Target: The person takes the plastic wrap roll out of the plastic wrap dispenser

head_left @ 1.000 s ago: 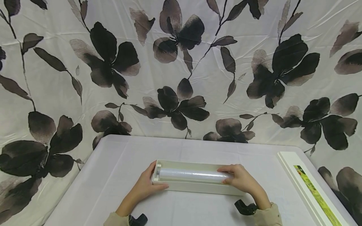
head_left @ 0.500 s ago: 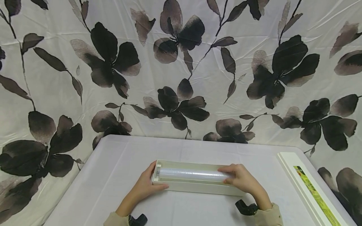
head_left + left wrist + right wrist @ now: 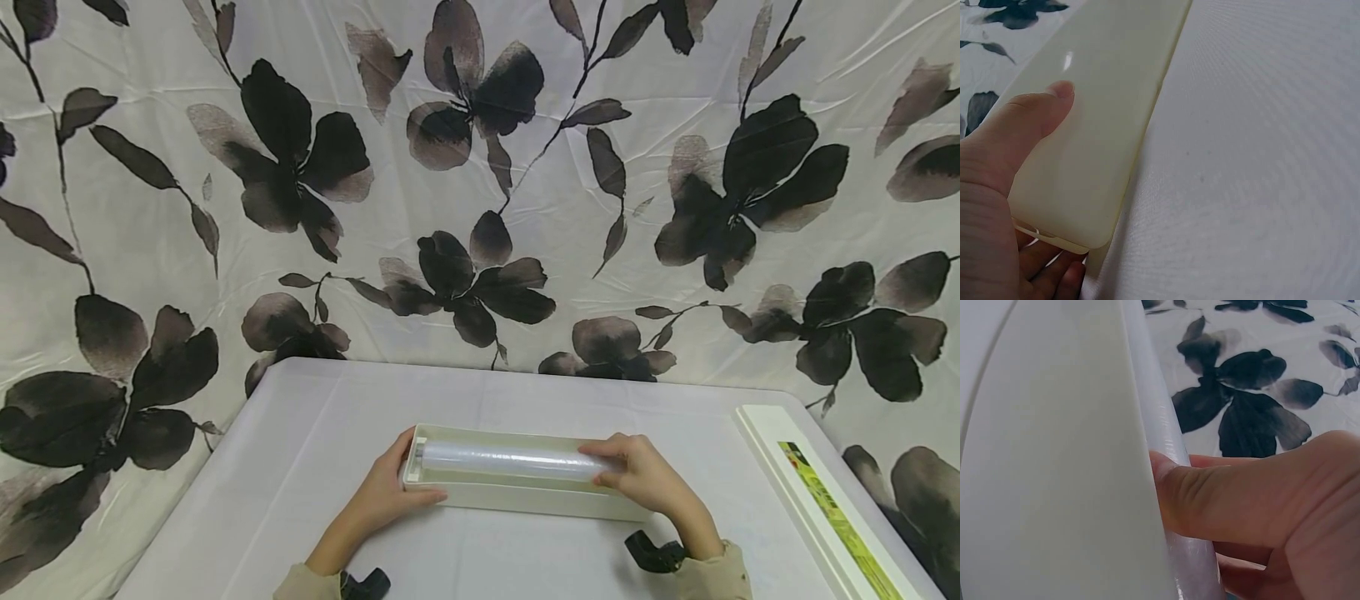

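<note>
An off-white, long plastic box (image 3: 517, 500), which looks like a cling film dispenser, lies across the table with its top side uncovered. Inside it is a shiny, translucent roll of cling film (image 3: 495, 459). My left hand (image 3: 392, 485) grips the box's left end, thumb along the near wall; in the left wrist view the fingers curl under that end. My right hand (image 3: 641, 475) pinches the roll near its right end, thumb on the near side and fingers on the far side. The right wrist view shows the thumb (image 3: 1210, 494) between the box wall and the roll. The right hand hides the roll's right end.
A long white lid-like piece (image 3: 772, 450) with a yellow-green label strip (image 3: 832, 508) lies along the table's right side. The table (image 3: 360, 400) has a white cover, and a floral cloth (image 3: 450, 183) hangs behind it. Each wrist wears a black camera mount.
Almost nothing differs. The right hand has shifted very slightly at the roll; the left hand and the box stay in place.
</note>
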Demonstrator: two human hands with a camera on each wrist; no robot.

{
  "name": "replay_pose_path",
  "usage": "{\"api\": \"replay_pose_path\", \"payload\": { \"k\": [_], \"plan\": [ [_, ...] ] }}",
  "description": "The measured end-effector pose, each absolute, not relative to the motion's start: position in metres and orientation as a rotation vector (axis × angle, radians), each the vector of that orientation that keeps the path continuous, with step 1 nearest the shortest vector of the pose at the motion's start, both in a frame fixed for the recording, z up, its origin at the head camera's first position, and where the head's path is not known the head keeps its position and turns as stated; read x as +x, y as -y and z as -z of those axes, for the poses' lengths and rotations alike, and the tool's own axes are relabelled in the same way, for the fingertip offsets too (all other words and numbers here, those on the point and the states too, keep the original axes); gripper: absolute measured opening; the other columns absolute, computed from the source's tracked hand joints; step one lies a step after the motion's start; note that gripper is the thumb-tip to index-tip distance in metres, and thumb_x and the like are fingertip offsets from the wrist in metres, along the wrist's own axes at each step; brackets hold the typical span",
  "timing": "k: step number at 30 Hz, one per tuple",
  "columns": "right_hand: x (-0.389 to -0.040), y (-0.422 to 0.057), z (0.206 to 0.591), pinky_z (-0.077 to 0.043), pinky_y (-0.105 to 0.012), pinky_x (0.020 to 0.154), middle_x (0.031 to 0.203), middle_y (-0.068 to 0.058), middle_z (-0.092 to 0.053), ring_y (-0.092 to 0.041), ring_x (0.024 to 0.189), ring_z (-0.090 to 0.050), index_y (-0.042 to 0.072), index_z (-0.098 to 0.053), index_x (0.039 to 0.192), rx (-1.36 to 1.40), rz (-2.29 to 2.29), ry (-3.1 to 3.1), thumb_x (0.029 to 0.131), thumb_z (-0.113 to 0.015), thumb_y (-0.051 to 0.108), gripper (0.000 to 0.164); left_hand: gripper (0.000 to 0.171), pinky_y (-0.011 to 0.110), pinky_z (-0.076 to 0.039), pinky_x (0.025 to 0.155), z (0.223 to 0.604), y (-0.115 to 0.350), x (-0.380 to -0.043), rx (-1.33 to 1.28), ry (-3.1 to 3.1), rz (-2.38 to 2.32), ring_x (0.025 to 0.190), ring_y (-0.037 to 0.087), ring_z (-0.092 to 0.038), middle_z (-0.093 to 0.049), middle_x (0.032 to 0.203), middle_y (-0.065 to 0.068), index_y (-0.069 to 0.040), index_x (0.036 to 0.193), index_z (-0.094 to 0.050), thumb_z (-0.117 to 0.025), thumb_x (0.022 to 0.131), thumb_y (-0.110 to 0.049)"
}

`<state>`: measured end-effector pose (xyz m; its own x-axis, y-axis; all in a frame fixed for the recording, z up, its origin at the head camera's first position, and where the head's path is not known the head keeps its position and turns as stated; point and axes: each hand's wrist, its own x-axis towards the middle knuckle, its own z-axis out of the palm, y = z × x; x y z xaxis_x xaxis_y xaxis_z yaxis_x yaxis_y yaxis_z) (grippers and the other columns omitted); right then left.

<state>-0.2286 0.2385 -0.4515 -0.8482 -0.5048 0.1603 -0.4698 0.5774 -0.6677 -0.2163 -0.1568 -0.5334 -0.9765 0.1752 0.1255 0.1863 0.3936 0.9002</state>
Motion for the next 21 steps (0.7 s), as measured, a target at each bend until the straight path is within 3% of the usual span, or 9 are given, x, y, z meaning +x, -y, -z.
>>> {"api": "replay_pose_path", "payload": {
  "k": [21],
  "plan": [
    [-0.227,-0.2401,0.4458,-0.053,-0.04,0.082,0.104,-0.007,-0.072,-0.023,0.095,-0.066,0.004,-0.074,0.114,-0.833,1.163,-2.789,0.076,-0.082,0.003,0.039,0.104,0.04,-0.046,0.098,0.5315,0.1572,-0.2155,-0.344,2.606,1.702,0.112,0.013,-0.058,-0.059,0.129,-0.006,-0.021,0.149,-0.039,-0.095,0.063,-0.037]
  ]
}}
